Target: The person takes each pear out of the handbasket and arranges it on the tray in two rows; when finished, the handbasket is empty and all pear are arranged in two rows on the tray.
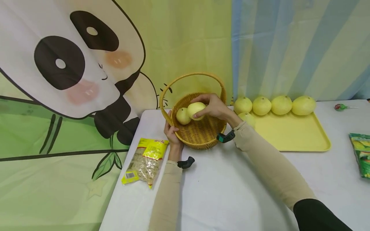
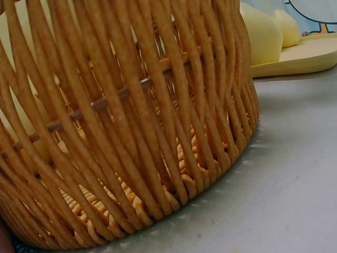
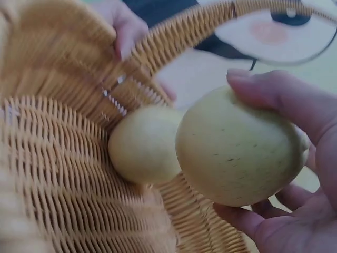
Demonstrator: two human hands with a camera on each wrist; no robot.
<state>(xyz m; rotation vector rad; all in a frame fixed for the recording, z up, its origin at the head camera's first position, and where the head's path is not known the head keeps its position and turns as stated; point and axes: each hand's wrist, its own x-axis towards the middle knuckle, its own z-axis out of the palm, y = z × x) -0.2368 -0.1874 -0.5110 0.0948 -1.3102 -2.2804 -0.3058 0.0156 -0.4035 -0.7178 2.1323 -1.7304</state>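
Observation:
A pale yellow melon [image 1: 196,111] is in my right hand [image 1: 214,106], held between thumb and fingers above the wicker basket [image 1: 199,138]. The right wrist view shows the fingers around this speckled melon [image 3: 239,150]. Another melon [image 1: 183,116] lies inside the basket, against its left wall. My left hand [image 1: 172,134] grips the basket's left side near the foot of its tall handle [image 1: 190,74]. In the left wrist view the woven wall [image 2: 142,116] fills most of the picture, and the left fingers are almost wholly out of sight.
Right of the basket, several melons [image 1: 281,105] line the back of a yellow tray [image 1: 300,138]; one more sits at its left edge. A yellow-and-clear food bag [image 1: 147,160] lies left. A lollipop [image 1: 341,107] and green packet [image 1: 362,154] lie far right. Printed curtains hang behind.

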